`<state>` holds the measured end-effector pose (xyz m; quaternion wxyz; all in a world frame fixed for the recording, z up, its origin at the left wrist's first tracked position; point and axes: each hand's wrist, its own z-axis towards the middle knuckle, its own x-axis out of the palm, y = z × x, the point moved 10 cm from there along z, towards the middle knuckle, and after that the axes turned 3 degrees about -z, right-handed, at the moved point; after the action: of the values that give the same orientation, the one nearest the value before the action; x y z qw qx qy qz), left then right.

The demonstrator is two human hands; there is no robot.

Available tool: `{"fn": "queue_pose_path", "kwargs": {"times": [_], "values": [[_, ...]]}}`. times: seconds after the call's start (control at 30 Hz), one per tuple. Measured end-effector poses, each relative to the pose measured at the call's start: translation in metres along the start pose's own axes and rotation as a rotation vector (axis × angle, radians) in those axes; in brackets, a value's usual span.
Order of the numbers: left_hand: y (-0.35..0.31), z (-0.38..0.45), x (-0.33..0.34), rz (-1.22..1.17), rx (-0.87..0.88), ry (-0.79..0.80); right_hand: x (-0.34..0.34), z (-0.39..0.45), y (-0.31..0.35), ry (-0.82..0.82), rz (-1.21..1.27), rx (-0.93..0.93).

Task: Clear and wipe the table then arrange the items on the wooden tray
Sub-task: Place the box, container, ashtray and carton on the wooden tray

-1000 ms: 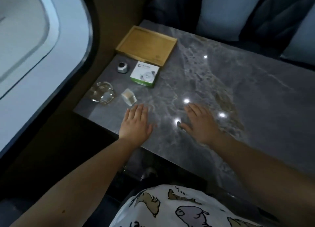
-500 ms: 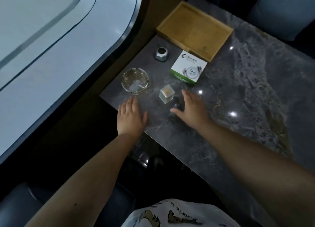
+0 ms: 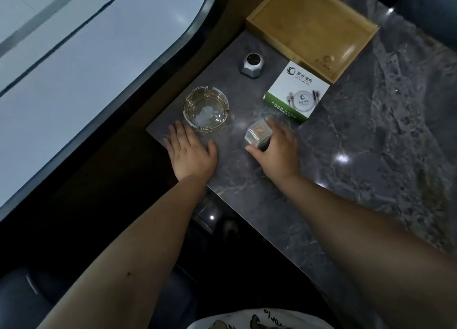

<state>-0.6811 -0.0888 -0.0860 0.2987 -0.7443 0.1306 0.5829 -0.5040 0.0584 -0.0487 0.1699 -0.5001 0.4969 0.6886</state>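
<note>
A: Head view: what are the hands doing?
B: The left hand [image 3: 191, 154] lies flat, fingers spread, on the marble bench [image 3: 371, 155], just at 7 o'clock of the glass ashtray [image 3: 205, 109]. The right hand [image 3: 277, 147] curls round the clear toothpick holder [image 3: 258, 134].
A: And the wooden tray [image 3: 312, 27]?
B: At 1 o'clock, touching the white-and-green box [image 3: 298, 91]; a silver hexagonal container [image 3: 252, 64] stands at the box's 10 o'clock.
</note>
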Motion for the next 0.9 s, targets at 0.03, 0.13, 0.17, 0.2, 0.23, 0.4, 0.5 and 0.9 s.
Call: {"fn": "queue_pose_path", "kwargs": {"times": [0.03, 0.13, 0.17, 0.2, 0.23, 0.4, 0.5, 0.9], "values": [[0.000, 0.000, 0.000, -0.001, -0.010, -0.004, -0.001, 0.000, -0.001, -0.005, 0.012, -0.001], [-0.002, 0.003, -0.001, -0.020, -0.044, -0.009, 0.000, 0.003, -0.003, 0.004, 0.017, -0.023], [-0.002, 0.003, -0.001, -0.029, -0.055, -0.009, 0.001, 0.004, -0.004, 0.007, 0.020, -0.027], [-0.003, 0.003, -0.001, -0.032, -0.063, -0.011, 0.000, 0.005, -0.005, 0.011, 0.026, -0.029], [-0.003, 0.003, -0.002, -0.028, -0.068, -0.014, 0.000, 0.006, -0.005, 0.014, 0.031, -0.033], [-0.004, 0.002, -0.001, 0.017, -0.076, -0.017, -0.001, 0.007, -0.007, 0.061, 0.069, -0.029], [-0.005, 0.002, -0.002, 0.022, -0.072, -0.028, -0.004, 0.008, -0.005, 0.097, 0.120, -0.010], [-0.001, 0.005, 0.003, 0.048, -0.095, -0.056, -0.071, 0.223, 0.014, -0.158, 0.397, 0.050]]}}
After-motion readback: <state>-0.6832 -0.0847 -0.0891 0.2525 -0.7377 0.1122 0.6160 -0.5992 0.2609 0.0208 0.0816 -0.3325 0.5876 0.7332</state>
